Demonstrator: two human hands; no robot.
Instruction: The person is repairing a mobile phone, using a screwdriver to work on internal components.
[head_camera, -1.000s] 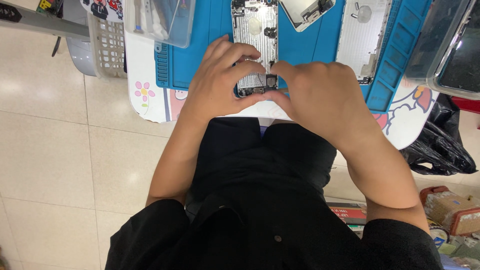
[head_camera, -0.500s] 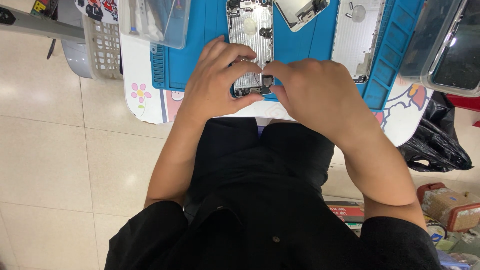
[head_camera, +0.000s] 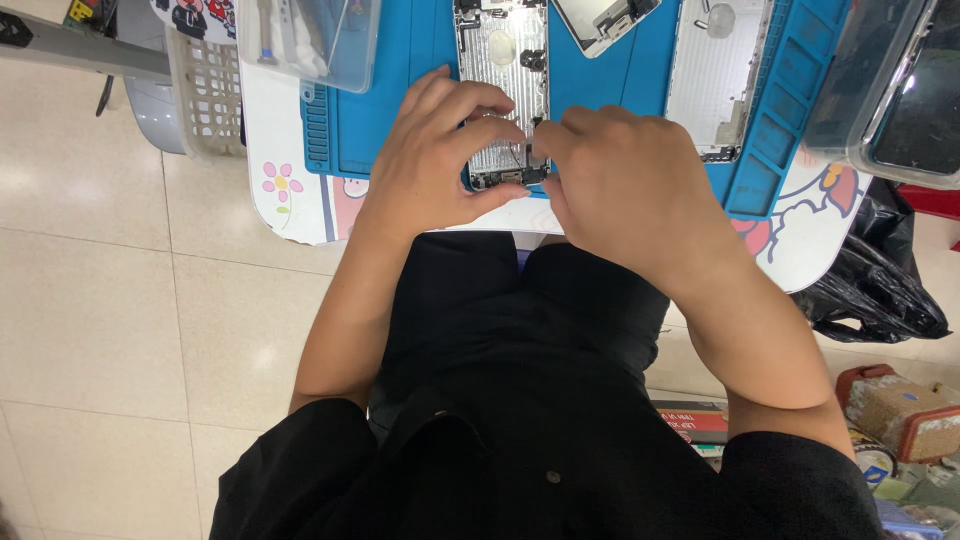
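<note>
An opened silver phone housing (head_camera: 505, 75) lies on a blue work mat (head_camera: 400, 100) at the table's near edge. My left hand (head_camera: 430, 165) grips the housing's lower end, thumb below and fingers curled over its left side. Touching that same lower end from the right, my right hand (head_camera: 625, 185) has its fingertips pinched at small dark parts near the bottom connector. Whether it holds a tool or part is hidden by the fingers.
A second silver back plate (head_camera: 715, 75) and a screen piece (head_camera: 605, 20) lie on the mat. A clear plastic box (head_camera: 315, 40) stands at the left, a dark tray (head_camera: 890, 85) at the right. A white basket (head_camera: 205, 90), black bag (head_camera: 870, 290) and boxes (head_camera: 900, 415) surround the table.
Both hands stay on the housing's lower end with small finger shifts. The view has shifted slightly.
</note>
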